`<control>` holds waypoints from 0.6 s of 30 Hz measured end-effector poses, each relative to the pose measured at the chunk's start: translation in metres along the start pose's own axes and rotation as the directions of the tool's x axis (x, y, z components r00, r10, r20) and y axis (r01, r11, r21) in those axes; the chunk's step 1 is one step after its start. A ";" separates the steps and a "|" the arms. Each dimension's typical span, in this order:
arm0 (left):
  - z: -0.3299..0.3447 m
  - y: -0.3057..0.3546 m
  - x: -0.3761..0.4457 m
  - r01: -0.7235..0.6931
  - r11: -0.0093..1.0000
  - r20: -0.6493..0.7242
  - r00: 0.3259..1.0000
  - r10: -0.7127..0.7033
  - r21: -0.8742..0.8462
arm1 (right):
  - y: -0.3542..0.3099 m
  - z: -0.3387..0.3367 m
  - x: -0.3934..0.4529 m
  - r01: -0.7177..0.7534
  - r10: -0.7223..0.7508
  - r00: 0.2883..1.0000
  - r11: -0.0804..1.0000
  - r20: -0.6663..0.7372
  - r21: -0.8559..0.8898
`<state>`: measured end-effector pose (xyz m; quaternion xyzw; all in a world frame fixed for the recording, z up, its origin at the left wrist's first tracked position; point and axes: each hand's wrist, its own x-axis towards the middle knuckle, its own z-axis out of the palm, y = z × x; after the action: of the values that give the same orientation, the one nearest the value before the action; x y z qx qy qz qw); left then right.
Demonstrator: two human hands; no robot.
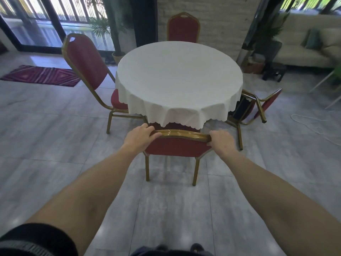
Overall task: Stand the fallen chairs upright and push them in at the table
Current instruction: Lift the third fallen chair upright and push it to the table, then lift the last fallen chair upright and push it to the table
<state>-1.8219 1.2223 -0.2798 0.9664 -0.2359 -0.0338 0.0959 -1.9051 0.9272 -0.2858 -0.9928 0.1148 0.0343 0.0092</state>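
Observation:
A round table (179, 74) under a white cloth stands in the middle of the room. In front of me an upright red chair with a gold frame (175, 146) has its seat tucked under the cloth. My left hand (140, 135) grips the left end of its top rail and my right hand (220, 140) grips the right end. A second red chair (86, 61) stands upright at the table's left, and a third (183, 28) at the far side. A fourth chair (252, 108) lies tipped over on the floor at the table's right, legs pointing outward.
Grey tiled floor surrounds the table. A patterned purple rug (40, 75) lies at the left by glass doors. Potted plants (103, 28) stand behind the table. A beige sofa (310, 47) and a dark stool (273, 72) are at the right, with a white cord (317, 124) on the floor.

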 end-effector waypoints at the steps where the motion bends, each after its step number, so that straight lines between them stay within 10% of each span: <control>1: -0.001 0.001 0.002 -0.016 1.000 0.000 1.000 0.016 -0.005 | 0.000 0.000 -0.002 -0.012 0.012 1.000 1.000 -0.002 0.025; 11: -0.027 0.069 0.062 -0.426 0.878 0.156 0.903 0.400 0.217 | 0.072 -0.018 -0.018 -0.175 0.172 0.984 0.979 0.039 0.101; 18: -0.025 0.191 0.129 -0.467 0.872 0.210 0.876 0.434 0.149 | 0.191 -0.035 -0.023 -0.356 0.350 0.934 0.920 0.066 0.165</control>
<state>-1.7902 1.0006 -0.2197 0.8827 -0.4646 -0.0694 -0.0144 -1.9692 0.7460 -0.2517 -0.9504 0.2941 0.0426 0.0916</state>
